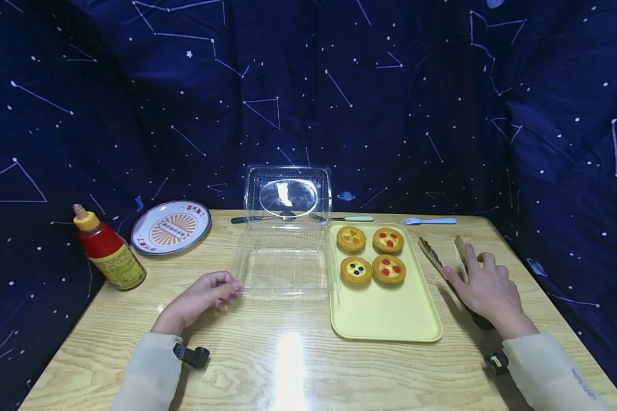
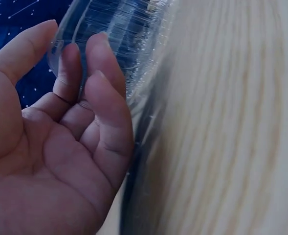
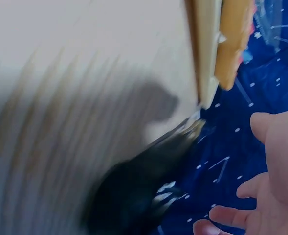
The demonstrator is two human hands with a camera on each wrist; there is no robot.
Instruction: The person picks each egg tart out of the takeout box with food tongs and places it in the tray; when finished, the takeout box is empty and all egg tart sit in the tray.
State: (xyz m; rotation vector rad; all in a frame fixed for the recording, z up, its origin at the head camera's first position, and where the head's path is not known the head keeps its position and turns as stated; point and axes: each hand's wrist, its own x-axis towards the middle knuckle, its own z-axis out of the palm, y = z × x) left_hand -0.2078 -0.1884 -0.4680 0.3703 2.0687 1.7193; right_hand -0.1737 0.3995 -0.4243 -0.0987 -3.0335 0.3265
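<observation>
My left hand [image 1: 200,298] is at the near left corner of a clear plastic clamshell container [image 1: 288,291], whose lid [image 1: 288,214] stands raised at the back. In the left wrist view, thumb and curled fingers pinch the container's edge [image 2: 65,36]. My right hand [image 1: 493,291] hovers over metal tongs [image 1: 433,256] with dark handles [image 3: 129,191], fingers spread; the right wrist view shows a gap between hand and tongs. Between the hands, a pale yellow tray [image 1: 385,322] bears several egg tarts, including one with blue dots [image 1: 356,270] and one with red dots [image 1: 389,269].
A red squeeze bottle [image 1: 110,254] with a yellow cap stands at the left, near a patterned plate [image 1: 172,227]. A pale blue fork [image 1: 429,221] and a white-handled utensil [image 1: 359,218] lie along the table's back edge. Dark starry cloth [image 1: 391,114] hangs behind.
</observation>
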